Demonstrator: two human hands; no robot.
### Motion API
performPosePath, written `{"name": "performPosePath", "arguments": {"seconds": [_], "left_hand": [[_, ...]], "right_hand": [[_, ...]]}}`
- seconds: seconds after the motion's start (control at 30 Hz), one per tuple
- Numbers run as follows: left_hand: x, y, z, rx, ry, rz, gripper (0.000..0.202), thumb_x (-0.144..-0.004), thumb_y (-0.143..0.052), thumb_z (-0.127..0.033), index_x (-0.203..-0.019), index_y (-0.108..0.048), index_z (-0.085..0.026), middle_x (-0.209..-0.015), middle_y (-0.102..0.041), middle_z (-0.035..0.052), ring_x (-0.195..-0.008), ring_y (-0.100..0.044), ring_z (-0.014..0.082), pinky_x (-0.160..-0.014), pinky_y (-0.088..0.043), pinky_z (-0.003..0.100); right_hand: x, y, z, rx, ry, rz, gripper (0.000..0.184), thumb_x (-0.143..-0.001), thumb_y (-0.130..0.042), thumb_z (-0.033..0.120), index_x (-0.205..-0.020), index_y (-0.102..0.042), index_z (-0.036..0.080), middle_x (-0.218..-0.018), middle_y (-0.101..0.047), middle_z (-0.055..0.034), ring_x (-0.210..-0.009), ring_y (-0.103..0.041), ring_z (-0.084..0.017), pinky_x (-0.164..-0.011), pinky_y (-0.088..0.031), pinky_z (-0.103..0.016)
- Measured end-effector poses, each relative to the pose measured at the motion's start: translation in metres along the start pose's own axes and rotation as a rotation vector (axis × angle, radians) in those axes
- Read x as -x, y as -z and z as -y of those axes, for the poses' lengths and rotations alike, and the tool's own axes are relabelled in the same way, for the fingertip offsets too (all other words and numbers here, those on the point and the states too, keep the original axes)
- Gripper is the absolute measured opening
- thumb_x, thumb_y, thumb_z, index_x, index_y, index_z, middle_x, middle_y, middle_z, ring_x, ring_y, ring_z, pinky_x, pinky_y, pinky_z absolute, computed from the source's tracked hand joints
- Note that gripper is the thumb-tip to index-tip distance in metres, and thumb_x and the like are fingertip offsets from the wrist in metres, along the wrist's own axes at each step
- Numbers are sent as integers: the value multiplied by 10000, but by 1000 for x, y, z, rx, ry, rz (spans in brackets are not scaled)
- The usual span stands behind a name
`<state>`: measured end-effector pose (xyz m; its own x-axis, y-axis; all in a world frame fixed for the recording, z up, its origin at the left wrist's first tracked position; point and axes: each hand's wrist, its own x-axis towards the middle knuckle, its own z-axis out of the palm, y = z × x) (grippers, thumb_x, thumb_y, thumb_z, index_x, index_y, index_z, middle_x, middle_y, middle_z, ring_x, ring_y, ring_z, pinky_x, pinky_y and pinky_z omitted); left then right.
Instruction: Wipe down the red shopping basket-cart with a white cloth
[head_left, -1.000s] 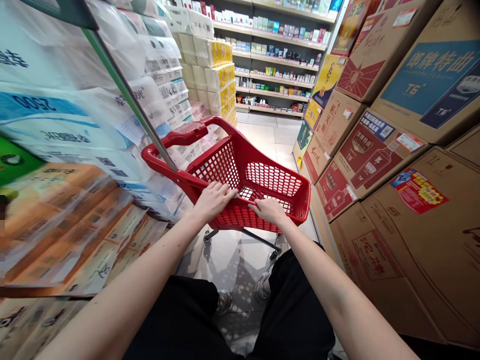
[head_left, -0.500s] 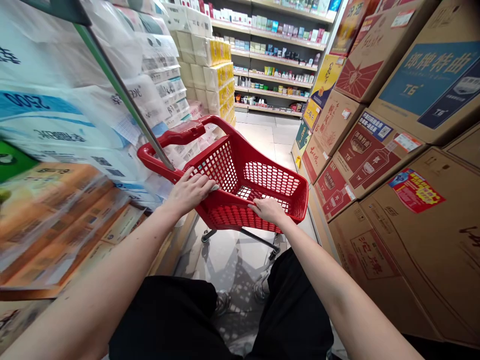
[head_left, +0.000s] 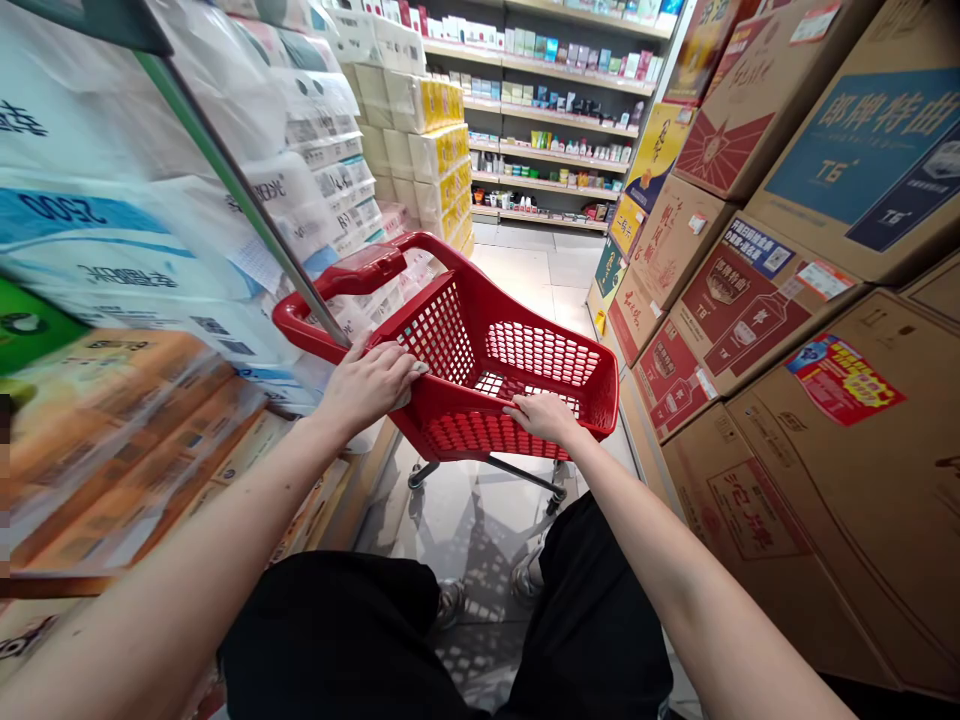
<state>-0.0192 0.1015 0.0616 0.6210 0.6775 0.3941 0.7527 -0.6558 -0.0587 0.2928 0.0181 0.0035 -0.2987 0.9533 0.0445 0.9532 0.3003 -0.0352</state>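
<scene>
A red plastic shopping cart (head_left: 495, 432) stands crosswise in front of me, its basket tilted toward the right and holding nothing that I can see. My left hand (head_left: 373, 380) is closed over the near rim at the handle end, with something small and pale showing by its fingertips. Farther along that same rim, my right hand (head_left: 546, 417) grips the edge, fingers curled inward over it. The cart's handle (head_left: 360, 272) is free of both hands. A metal pole (head_left: 247, 195) with a green stripe rises from the cart's handle end at the left.
Wrapped tissue packs (head_left: 315, 150) are stacked along the left, with orange packs (head_left: 112, 430) nearer. Cardboard cartons (head_left: 817, 500) form a wall on the right. Shelves (head_left: 555, 130) of small boxed goods close the far end. Pale floor tiles (head_left: 517, 262) run between.
My left hand has slid slightly left and down along the cart's rim. The cart and my right hand look nearly unchanged; the view has shifted a little.
</scene>
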Motion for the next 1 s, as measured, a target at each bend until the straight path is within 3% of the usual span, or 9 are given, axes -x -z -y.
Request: {"name": "performPosePath", "arguments": {"seconds": [0.17, 0.3, 0.43, 0.53, 0.63, 0.73, 0.87, 1.0], "left_hand": [[-14, -8, -14, -72, -112, 91, 288, -912, -401, -246, -922, -681, -183, -977, -675, 154, -1056, -615, 299, -999, -403, 471], [-22, -18, -35, -151, -146, 78, 258, -919, -412, -222, -871, -657, -160, -871, -670, 143, -887, -635, 296, -820, -453, 435], [-25, -33, -71, -133, -178, 38, 281, -948, -399, -234, -894, -660, -146, -873, -672, 132, -852, -631, 272, -779, -452, 410], [-22, -40, -88, -80, -251, 11, 302, -961, -408, -248, -1094, -655, -134, -1002, -682, 139, -965, -621, 271, -867, -452, 412], [-14, -39, -83, 9, -318, 4, 392, -933, -451, -184, -1304, -568, -139, -1227, -647, 140, -1150, -577, 266, -999, -423, 410], [-3, -35, -65, 93, -287, -29, 425, -938, -450, -179, -1352, -548, -170, -1364, -589, 123, -1287, -513, 262, -1085, -389, 425], [16, -28, -45, 162, -199, -155, 425, -969, -442, -234, -1382, -533, -188, -1444, -533, 110, -1398, -413, 266, -1156, -335, 474], [37, -20, -38, 220, -107, -269, 420, -979, -436, -213, -1393, -506, -221, -1444, -538, 80, -1390, -429, 229, -1160, -353, 477]], "right_hand": [[0, 2, 0, 9, 5, 37, 544, -1026, -178, 550, -1020, -611, 221, -931, -734, -67, -864, -681, -216, -705, -380, -280], [0, 3, 0, 23, 8, 55, 538, -1026, -178, 547, -1034, -603, 218, -967, -734, -75, -887, -679, -223, -698, -379, -283], [0, 6, -1, 17, 21, 48, 508, -1027, -212, 540, -1026, -607, 220, -988, -734, -65, -890, -674, -218, -672, -359, -283], [2, 11, -4, -20, 30, 59, 517, -1007, -259, 591, -1020, -618, 220, -988, -734, -57, -893, -667, -209, -655, -336, -276], [5, 15, -8, -62, 29, 64, 569, -994, -248, 632, -994, -632, 212, -966, -731, -58, -882, -658, -197, -646, -312, -272], [6, 15, -13, -81, 21, 51, 581, -995, -247, 633, -962, -638, 205, -937, -726, -59, -850, -645, -183, -629, -282, -274], [7, 11, -16, -106, 30, 28, 556, -1000, -268, 613, -915, -637, 205, -894, -718, -48, -807, -627, -168, -602, -247, -276], [7, 9, -18, -111, 30, 31, 545, -1001, -283, 603, -893, -642, 208, -890, -719, -48, -821, -624, -168, -604, -238, -277]]}}
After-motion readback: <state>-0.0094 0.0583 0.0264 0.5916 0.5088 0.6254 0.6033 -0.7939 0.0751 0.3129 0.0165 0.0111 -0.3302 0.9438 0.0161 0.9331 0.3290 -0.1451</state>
